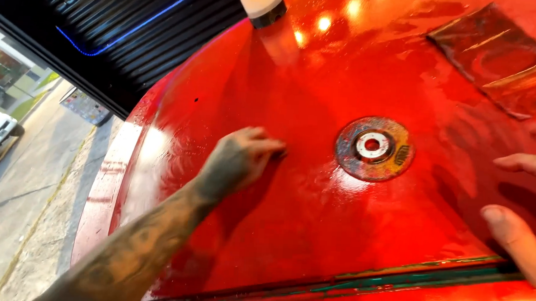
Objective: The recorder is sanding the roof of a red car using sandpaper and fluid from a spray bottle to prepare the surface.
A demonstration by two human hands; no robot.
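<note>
Bright, saturated light, overhead lamps mirrored as hot glare spots on the glossy red panel (313, 219), pale daylight washing in from the street at left, soft shadow under the left hand (240, 158), mild overall blur
</note>
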